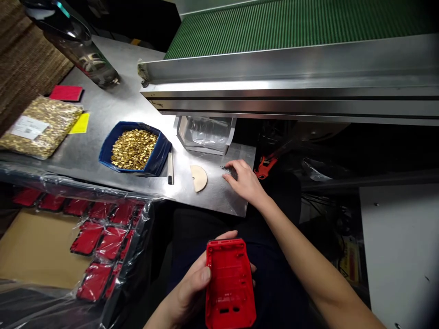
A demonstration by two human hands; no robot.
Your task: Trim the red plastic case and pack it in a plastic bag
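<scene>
My left hand is wrapped round a red plastic housing, its hollow inside facing up, held low in front of my lap. Over the right end of the metal table, my right hand has its thumb and fingertips closing around small dark metal pieces; these are too small to name. Left of that hand lies a pale half-round disc. A white-handled tool lies beside a blue bin of small brass parts.
A grey bin with a clear bag sits below the green conveyor. A bag of brass parts and a bottle stand left. Wrapped red housings fill part of a lined box. An orange tool hangs by the table's right edge.
</scene>
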